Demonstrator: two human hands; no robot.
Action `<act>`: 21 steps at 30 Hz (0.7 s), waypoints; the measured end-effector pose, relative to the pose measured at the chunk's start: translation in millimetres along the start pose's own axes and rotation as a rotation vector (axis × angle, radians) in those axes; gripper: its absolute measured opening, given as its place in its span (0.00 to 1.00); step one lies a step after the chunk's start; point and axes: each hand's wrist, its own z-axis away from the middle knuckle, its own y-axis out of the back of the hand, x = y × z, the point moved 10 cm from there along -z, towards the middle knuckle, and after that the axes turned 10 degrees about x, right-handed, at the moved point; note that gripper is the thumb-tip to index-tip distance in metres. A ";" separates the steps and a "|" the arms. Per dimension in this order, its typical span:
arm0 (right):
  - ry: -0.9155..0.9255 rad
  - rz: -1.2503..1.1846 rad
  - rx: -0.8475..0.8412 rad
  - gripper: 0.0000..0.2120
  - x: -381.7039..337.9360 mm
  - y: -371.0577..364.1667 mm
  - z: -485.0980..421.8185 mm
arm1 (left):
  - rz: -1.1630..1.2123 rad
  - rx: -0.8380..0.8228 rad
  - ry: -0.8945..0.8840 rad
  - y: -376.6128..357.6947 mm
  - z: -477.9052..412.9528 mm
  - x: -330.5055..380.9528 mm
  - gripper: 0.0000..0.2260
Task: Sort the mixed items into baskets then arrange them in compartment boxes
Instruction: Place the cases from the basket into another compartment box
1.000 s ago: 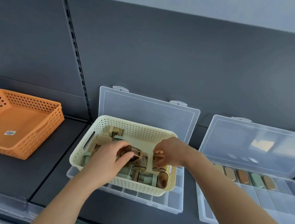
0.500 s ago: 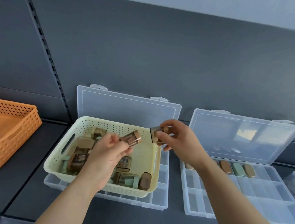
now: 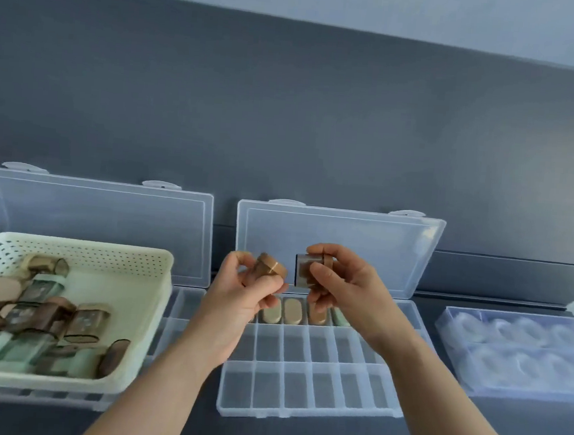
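Note:
My left hand (image 3: 238, 296) grips a small brown capped container (image 3: 269, 267) above the back row of the clear compartment box (image 3: 306, 387). My right hand (image 3: 345, 287) pinches a second brown container (image 3: 303, 270) just to its right. The box's lid stands open behind both hands. Several tan, brown and green pieces (image 3: 292, 312) lie in the box's back row, partly hidden by my hands. At the left a cream basket (image 3: 158, 269) holds several brown and green containers (image 3: 44, 321); it sits on another open compartment box (image 3: 175, 315).
A clear blister tray (image 3: 515, 355) with round pockets lies at the right on the dark shelf. A dark grey back panel rises behind the boxes. The upright lids (image 3: 338, 245) of both boxes lean against it.
Both hands lifted a container each out of the cream basket and carried them right, over the second compartment box. The view swung right; the orange basket has left the frame.

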 end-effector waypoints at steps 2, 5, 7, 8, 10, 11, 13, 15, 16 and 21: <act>-0.022 0.040 0.026 0.10 11.3 30.7 -2.9 | -0.068 0.022 -0.005 -17.8 -1.8 -10.3 0.18; -0.064 0.100 0.063 0.14 32.1 75.4 -7.9 | -0.078 0.032 0.045 -48.8 -2.1 -29.4 0.26; -0.106 0.119 0.098 0.17 48.8 104.1 -11.3 | -0.030 0.002 0.085 -73.9 -3.1 -42.1 0.26; -0.126 0.124 0.113 0.18 57.8 117.9 -12.1 | -0.019 -0.020 0.097 -87.1 -4.0 -48.5 0.24; -0.153 0.162 0.131 0.18 70.9 142.1 -11.2 | -0.087 -0.067 0.102 -111.3 -5.9 -61.2 0.17; -0.158 0.188 0.142 0.18 75.0 152.6 -9.9 | -0.163 -0.098 0.080 -122.5 -8.0 -67.0 0.14; -0.156 0.221 0.186 0.18 80.4 173.6 -8.4 | -0.330 -0.184 0.001 -147.3 -10.5 -74.5 0.11; -0.143 0.268 0.242 0.17 83.9 192.9 -7.7 | -0.473 -0.204 -0.101 -167.5 -15.3 -77.0 0.15; -0.131 0.319 0.268 0.15 85.0 201.5 -7.5 | -0.536 -0.187 -0.154 -175.0 -17.1 -75.9 0.17; -0.119 0.465 0.341 0.10 91.3 229.0 -5.0 | -0.940 -0.187 -0.420 -204.7 -21.5 -82.7 0.22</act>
